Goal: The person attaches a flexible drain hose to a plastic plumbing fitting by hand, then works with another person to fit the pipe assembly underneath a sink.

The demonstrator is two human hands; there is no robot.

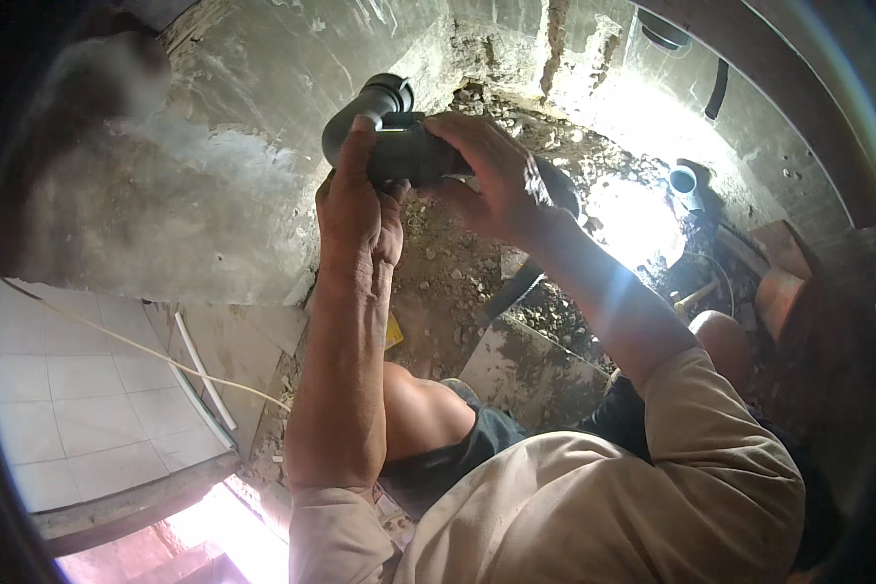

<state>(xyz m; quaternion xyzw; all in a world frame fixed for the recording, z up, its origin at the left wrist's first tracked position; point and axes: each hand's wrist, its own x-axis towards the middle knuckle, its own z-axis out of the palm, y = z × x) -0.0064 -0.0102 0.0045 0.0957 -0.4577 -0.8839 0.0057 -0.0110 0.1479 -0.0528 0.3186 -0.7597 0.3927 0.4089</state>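
Observation:
A dark grey plastic pipe fitting is held up in front of the concrete wall, with a bent elbow end pointing up and away at its left. My left hand closes round its near left side, thumb laid over the elbow joint. From the right, my right hand grips the fitting's other end, fingers over the top. Beyond that hand a dark rounded pipe part shows; whether it joins the fitting I cannot tell.
Broken rubble covers the ground below my hands. An open grey pipe end stands at the right beside a strong glare. White tiles, a pale cable and a white strip lie left. Reddish-brown pieces lie right.

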